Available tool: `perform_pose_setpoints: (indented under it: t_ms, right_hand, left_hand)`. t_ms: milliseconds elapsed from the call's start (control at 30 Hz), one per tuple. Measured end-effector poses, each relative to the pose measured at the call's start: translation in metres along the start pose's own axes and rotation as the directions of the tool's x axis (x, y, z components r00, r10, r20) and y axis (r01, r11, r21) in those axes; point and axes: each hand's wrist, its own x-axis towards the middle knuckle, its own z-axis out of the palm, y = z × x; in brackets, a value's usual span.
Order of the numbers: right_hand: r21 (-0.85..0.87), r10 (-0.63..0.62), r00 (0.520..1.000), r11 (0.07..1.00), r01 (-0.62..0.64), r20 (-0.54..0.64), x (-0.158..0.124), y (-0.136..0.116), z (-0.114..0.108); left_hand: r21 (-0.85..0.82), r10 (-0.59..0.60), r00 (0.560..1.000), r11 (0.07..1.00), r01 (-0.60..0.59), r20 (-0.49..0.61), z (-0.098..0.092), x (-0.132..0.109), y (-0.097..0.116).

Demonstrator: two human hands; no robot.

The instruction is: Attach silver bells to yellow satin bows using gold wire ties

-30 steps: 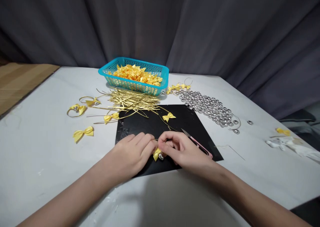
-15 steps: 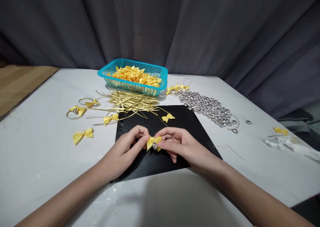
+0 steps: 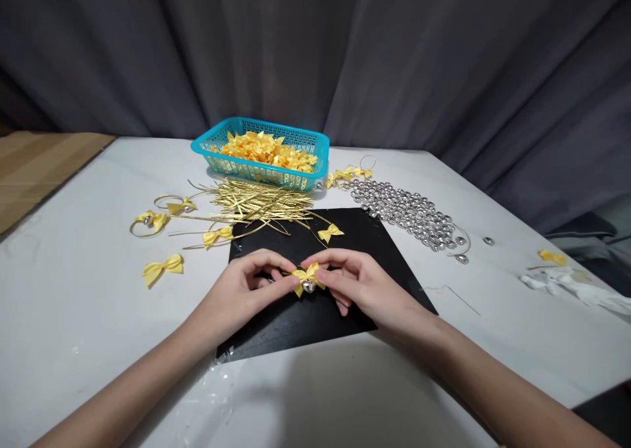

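Both hands meet over a black mat (image 3: 296,330) and pinch one yellow ribbon bow (image 3: 298,288) between them. A small silver jingle bell (image 3: 309,286) hangs at the bow's middle. My left hand (image 3: 246,287) is closed on the bow's left loop, thumb in front and forefinger behind. My right hand (image 3: 357,280) is closed on the right loop in the same way, its lower fingers curled beneath. Whether a wire runs behind the bow is hidden by the fingers. Just beyond the hands, a loose yellow bow (image 3: 330,232) lies on the mat.
A turquoise basket (image 3: 261,171) holds many yellow bows. Before it lies a pile of gold twist ties (image 3: 261,200). Silver bells (image 3: 409,211) spread to the right. Bows with bells and ties (image 3: 156,221) lie at left, near another bow (image 3: 163,269). White gloves (image 3: 576,287) rest far right.
The bow has shifted slightly right and turned, so the bell now faces me at its lower middle. My left thumb and fingers have moved right, closer to the bell.
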Motion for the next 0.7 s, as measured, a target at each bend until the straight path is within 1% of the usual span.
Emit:
perform_pose_setpoints:
  t_ms: [167,200,300,333,367,400,467,533,633,700]
  right_hand:
    - [0.012,-0.043,0.999,0.999,0.043,0.017,0.0012,0.0004,0.0006]
    - [0.021,-0.046,0.999,0.999,0.045,0.013,0.0013,-0.0001,0.0008]
    - [0.061,-0.02,1.0,0.998,0.02,-0.005,0.001,-0.0019,0.002]
    - [0.079,-0.002,1.0,0.997,0.003,-0.004,0.0008,-0.0025,0.0024]
    - [0.099,0.015,1.0,0.995,-0.015,0.001,0.0005,-0.0029,0.0028]
    - [0.119,0.032,0.999,0.992,-0.032,0.01,0.0003,-0.0031,0.0032]
    - [0.131,0.051,0.999,0.99,-0.053,0.02,0.0003,-0.003,0.0037]
    - [0.099,0.032,0.999,0.995,-0.032,0.0,0.0008,-0.0023,0.0037]
    - [0.04,-0.032,0.999,0.999,0.033,-0.032,0.0019,-0.0009,0.0032]
    - [0.046,-0.027,1.0,0.999,0.028,-0.011,0.0025,-0.0001,0.0032]
  left_hand:
    - [0.044,-0.019,0.999,0.999,0.021,-0.042,0.0012,0.0014,-0.004]
    - [0.038,0.0,0.999,0.999,0.002,-0.051,0.0016,0.0015,-0.0049]
    - [0.009,0.125,0.989,0.992,-0.125,-0.075,0.0024,0.0003,-0.0052]
    - [-0.008,0.149,0.986,0.989,-0.15,-0.076,0.0026,-0.0007,-0.0043]
    - [-0.032,0.147,0.987,0.988,-0.149,-0.071,0.0028,-0.0018,-0.0031]
    - [-0.06,0.119,0.991,0.991,-0.123,-0.062,0.003,-0.0029,-0.0015]
    - [-0.125,0.02,0.999,0.992,-0.024,-0.033,0.0036,-0.0045,0.0014]
    - [-0.193,-0.061,0.998,0.979,0.059,-0.001,0.0044,-0.0051,0.0029]
    - [-0.287,-0.107,0.994,0.951,0.113,0.038,0.0057,-0.0043,0.0024]
    - [-0.325,-0.129,0.99,0.935,0.14,0.054,0.0061,-0.0035,0.0018]
